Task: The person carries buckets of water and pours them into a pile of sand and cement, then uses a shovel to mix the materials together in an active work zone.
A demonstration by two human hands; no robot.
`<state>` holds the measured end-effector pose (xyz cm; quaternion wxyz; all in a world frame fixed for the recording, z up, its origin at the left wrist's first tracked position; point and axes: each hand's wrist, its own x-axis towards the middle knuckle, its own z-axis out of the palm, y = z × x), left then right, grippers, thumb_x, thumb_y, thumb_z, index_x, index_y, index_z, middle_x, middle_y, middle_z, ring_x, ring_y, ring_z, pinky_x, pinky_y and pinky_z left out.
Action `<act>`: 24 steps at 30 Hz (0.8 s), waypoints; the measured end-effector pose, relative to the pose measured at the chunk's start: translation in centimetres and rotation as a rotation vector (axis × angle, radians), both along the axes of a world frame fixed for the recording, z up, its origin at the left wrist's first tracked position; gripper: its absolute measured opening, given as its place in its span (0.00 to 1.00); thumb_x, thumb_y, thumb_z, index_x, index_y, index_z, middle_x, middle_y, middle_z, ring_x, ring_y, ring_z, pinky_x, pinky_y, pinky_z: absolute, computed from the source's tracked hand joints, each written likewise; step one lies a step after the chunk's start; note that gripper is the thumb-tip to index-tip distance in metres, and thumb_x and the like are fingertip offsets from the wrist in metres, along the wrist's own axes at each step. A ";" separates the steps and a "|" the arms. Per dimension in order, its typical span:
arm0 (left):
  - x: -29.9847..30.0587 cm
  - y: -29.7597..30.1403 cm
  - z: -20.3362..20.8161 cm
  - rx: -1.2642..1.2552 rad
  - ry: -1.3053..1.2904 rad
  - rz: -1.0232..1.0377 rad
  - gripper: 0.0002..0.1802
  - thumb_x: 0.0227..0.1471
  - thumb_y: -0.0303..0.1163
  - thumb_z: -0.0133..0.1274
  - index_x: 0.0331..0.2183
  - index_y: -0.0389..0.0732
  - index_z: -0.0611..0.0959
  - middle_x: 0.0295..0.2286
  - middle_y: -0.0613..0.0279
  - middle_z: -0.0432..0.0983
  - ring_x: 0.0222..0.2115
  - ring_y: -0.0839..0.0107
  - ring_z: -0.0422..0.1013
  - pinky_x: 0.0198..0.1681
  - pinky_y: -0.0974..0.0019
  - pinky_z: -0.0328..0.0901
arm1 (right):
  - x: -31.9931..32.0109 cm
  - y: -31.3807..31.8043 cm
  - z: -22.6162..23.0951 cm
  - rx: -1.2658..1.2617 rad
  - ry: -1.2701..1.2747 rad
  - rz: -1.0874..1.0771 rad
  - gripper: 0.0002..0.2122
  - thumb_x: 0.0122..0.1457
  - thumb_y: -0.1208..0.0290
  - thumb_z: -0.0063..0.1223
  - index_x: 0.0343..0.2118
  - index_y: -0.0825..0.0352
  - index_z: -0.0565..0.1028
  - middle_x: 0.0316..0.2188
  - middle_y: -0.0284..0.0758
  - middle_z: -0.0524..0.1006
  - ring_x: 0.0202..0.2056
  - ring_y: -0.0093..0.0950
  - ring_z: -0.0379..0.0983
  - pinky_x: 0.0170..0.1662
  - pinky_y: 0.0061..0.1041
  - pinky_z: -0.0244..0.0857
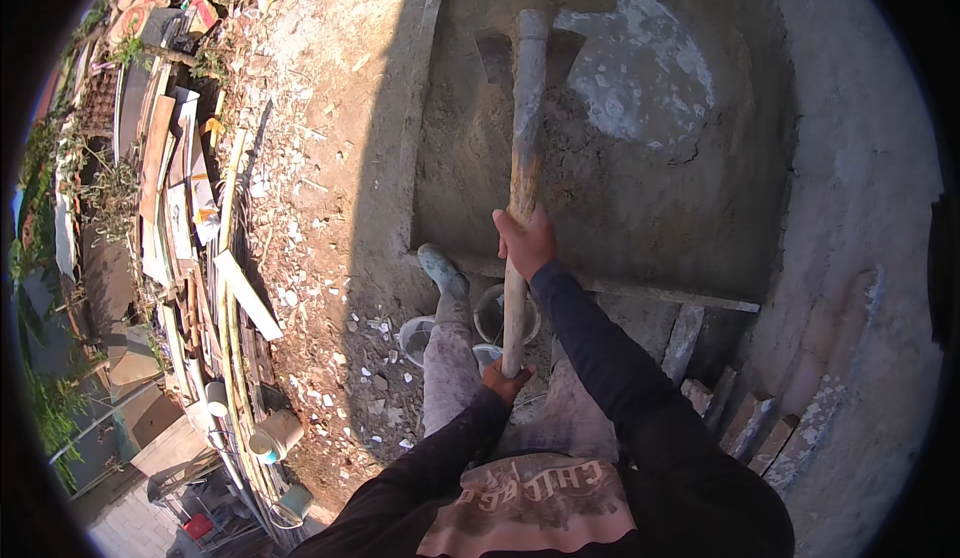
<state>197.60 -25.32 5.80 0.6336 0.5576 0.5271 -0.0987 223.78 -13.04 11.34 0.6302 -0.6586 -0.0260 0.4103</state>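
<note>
I hold a long-handled hoe out in front of me. Its wide metal blade shows on both sides of the handle's far end, over grey-brown mix in a low-edged mixing bed. My right hand is wrapped round the middle of the wooden handle. Lower down, near the handle's butt end, my left hand grips it close to my body. A round whitish-grey patch, wet-looking cement, lies right of the blade.
Buckets stand by my feet at the bed's near edge. My left boot touches that edge. Bricks or blocks line the lower right, beside a concrete strip. Boards and poles are piled left, past rubble-strewn ground.
</note>
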 end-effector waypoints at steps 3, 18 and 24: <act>4.9 4.9 -1.0 0.079 0.074 0.083 0.20 0.45 0.46 0.63 0.25 0.38 0.77 0.17 0.67 0.72 0.17 0.80 0.67 0.21 0.69 0.62 | 0.8 4.7 0.4 0.116 -0.201 0.210 0.20 0.52 0.63 0.55 0.41 0.70 0.63 0.22 0.46 0.76 0.19 0.39 0.75 0.22 0.36 0.68; -4.8 17.5 7.0 -0.097 0.178 -0.159 0.26 0.42 0.43 0.61 0.38 0.34 0.76 0.26 0.48 0.78 0.27 0.56 0.76 0.32 0.58 0.69 | -11.2 14.2 -8.2 -0.433 0.373 0.072 0.12 0.55 0.69 0.51 0.35 0.66 0.61 0.16 0.32 0.67 0.12 0.22 0.64 0.13 0.26 0.62; -2.3 29.2 13.3 -0.314 0.223 -0.382 0.31 0.41 0.46 0.61 0.42 0.34 0.75 0.31 0.43 0.77 0.33 0.53 0.75 0.38 0.58 0.67 | -9.7 17.4 -5.9 -0.465 0.443 -0.123 0.12 0.55 0.70 0.52 0.36 0.64 0.60 0.18 0.32 0.67 0.14 0.23 0.65 0.15 0.28 0.64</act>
